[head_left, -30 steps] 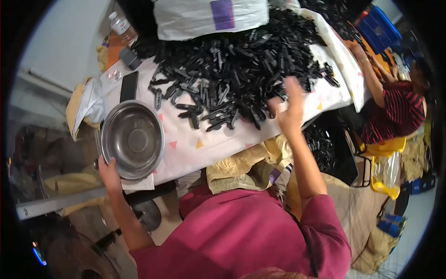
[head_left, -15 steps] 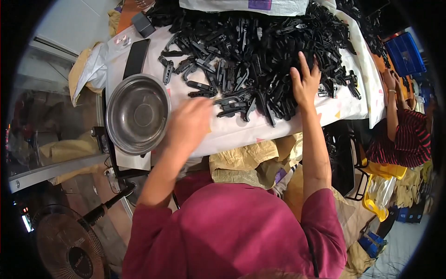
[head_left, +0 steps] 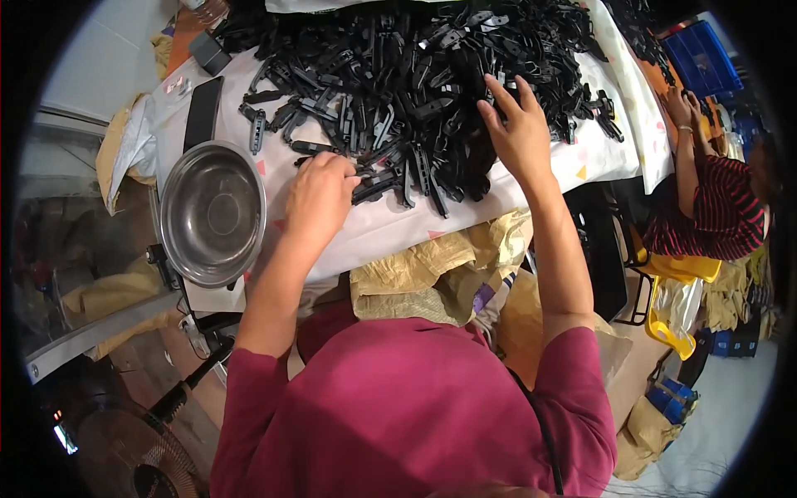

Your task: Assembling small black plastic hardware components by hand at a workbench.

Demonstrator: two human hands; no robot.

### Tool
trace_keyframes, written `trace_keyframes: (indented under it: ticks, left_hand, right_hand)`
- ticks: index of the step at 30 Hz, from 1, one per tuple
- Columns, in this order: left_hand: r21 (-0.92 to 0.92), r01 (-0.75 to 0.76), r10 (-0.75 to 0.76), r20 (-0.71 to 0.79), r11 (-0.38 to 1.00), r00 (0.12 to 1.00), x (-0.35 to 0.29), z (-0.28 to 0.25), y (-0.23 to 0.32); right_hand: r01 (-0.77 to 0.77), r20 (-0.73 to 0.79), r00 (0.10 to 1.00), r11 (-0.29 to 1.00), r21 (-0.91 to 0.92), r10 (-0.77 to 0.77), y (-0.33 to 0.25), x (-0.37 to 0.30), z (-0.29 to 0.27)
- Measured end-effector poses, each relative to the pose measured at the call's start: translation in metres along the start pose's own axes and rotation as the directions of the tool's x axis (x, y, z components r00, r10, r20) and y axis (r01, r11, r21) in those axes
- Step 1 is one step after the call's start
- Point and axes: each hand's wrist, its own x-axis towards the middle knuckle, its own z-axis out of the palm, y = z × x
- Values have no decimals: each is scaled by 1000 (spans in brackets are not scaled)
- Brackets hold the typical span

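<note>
A big heap of slim black plastic parts point(head_left: 398, 91), some straight and some curved, covers much of the table; I cannot tell what they are for. At the heap's near left edge is my left hand point(head_left: 320, 195), back upward, its fingers bent in among the parts. Whatever its fingertips grip is hidden. My right hand point(head_left: 521, 141) rests over the heap's near right side with its fingers spread, and nothing shows in its grasp. Left of my left hand stands a round steel bowl point(head_left: 174, 217) with no parts visible inside.
A dark phone-like slab point(head_left: 203, 113) and a grey block point(head_left: 209, 53) lie beyond the bowl. A pale cloth point(head_left: 390, 241) covers the table. Brown sacking point(head_left: 415, 278) hangs at its front edge. A fan point(head_left: 133, 448) stands lower left. A co-worker in a striped top point(head_left: 706, 207) sits at right.
My left hand, blurred between bowl and heap before, is now at the heap's edge with bent fingers. My right hand stays spread over the heap. The whole view has shifted a little.
</note>
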Motion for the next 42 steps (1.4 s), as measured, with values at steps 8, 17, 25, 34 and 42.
trace_keyframes:
  ticks: [8,17,25,34,42]
  left_hand:
    - [-767,239,-310,55,596,949,-19,-5,10]
    - [-978,205,-151,200,21,968,-18,6,23]
    - [-985,170,-209,172,-31,963,-18,19,34]
    - [-957,-192,-35,-205,219,978,-33,17,53]
    - [-976,-210,28,-212,-49,977,-37,10,59]
  right_hand:
    - [0,-107,994,998,-71,-8,-28,-50,-21]
    - [-300,183,941,952,67,284,-63,-70,-12]
    - [-537,537,827,-49,842,167,-94,-74,-43]
    - [-299,217,889,151,942,403,-130,-93,-37]
    - [92,-248,963,740,666,104,-125,-97,-38]
